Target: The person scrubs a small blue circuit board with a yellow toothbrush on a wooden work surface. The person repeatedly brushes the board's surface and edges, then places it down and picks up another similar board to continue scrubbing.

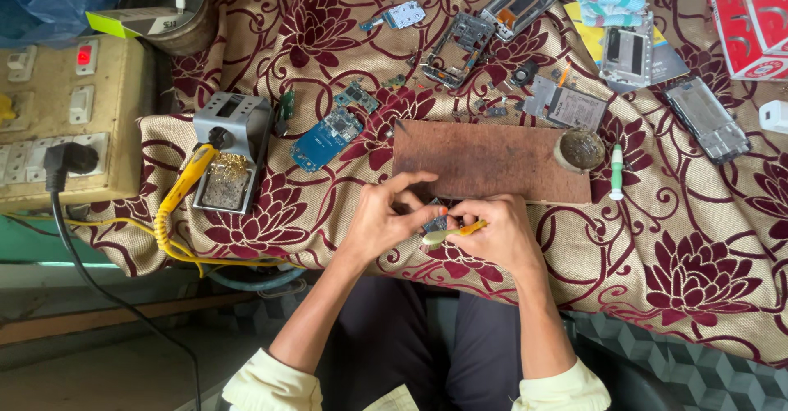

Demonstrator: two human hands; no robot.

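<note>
At cloth edge: left hand (386, 218) pinches small part (434, 224); right hand (499, 234) holds yellow-handled tool (454, 232).

A single view — from the person's head — looks almost straight down on the cloth-covered desk (698, 238), fairly near. Both hands sit just below the middle, forearms and lap run to the bottom edge, and the desk's far side reaches the top.

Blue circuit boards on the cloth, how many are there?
2: a large blue board beside the soldering station, and a small one near the top; others may be hidden.
</note>
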